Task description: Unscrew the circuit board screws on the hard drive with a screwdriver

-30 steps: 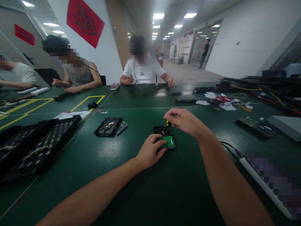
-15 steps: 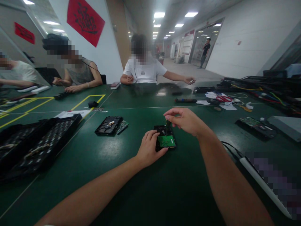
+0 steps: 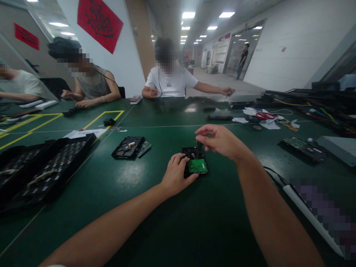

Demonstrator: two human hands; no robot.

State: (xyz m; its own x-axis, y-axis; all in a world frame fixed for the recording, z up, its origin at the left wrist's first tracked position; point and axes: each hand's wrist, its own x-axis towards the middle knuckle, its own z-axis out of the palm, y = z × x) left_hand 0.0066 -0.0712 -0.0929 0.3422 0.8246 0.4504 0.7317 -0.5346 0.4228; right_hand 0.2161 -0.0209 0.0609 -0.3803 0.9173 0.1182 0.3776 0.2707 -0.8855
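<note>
A hard drive (image 3: 198, 167) with a green circuit board lies on the green table in front of me. My left hand (image 3: 178, 172) grips its left side, with the thumb along the near edge and the fingers at the far left. Above the drive, my right hand (image 3: 215, 141) is closed in a pinch around the top of a small dark screwdriver (image 3: 199, 147). The screwdriver stands almost upright, its tip down at the far edge of the board; the exact contact point is too small to see.
To the left lie another hard drive (image 3: 128, 147), a loose circuit board (image 3: 144, 149) and a black screwdriver-bit case (image 3: 55, 167). On the right are a third drive (image 3: 303, 149), a grey box (image 3: 338, 148) and a white-edged device (image 3: 311, 218). A co-worker (image 3: 169, 79) sits opposite.
My hands stay at the drive, with the right fingers shifting slightly around the screwdriver's top. Across the table, the co-worker's outstretched hand has moved a little to the right and up.
</note>
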